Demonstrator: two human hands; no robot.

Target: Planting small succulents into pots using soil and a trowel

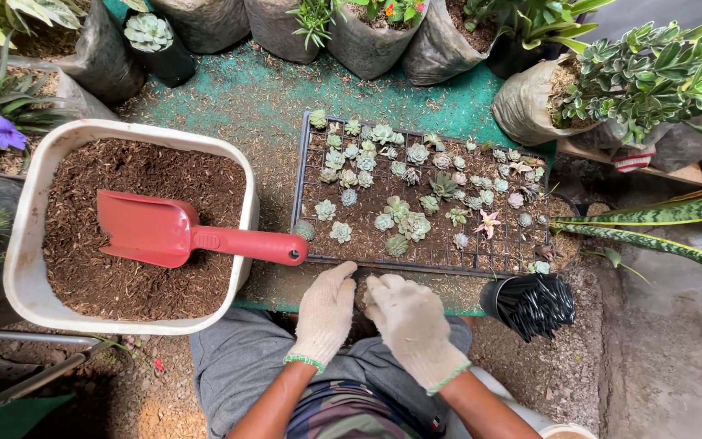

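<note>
Scoop (180, 234) in soil tub (30, 211) left; succulent tray (302, 175) right of it; pot stack (530, 305) right of hands (367, 313).

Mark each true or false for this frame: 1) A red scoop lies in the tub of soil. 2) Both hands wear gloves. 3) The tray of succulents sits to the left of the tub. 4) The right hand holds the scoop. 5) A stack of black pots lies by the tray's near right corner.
1) True: the red scoop rests on the soil in the white tub.
2) True: the left hand and right hand wear pale gloves.
3) False: the tray sits to the tub's right.
4) False: the right hand is near the tray's front edge, away from the scoop.
5) True: the black pots lie there.
</note>
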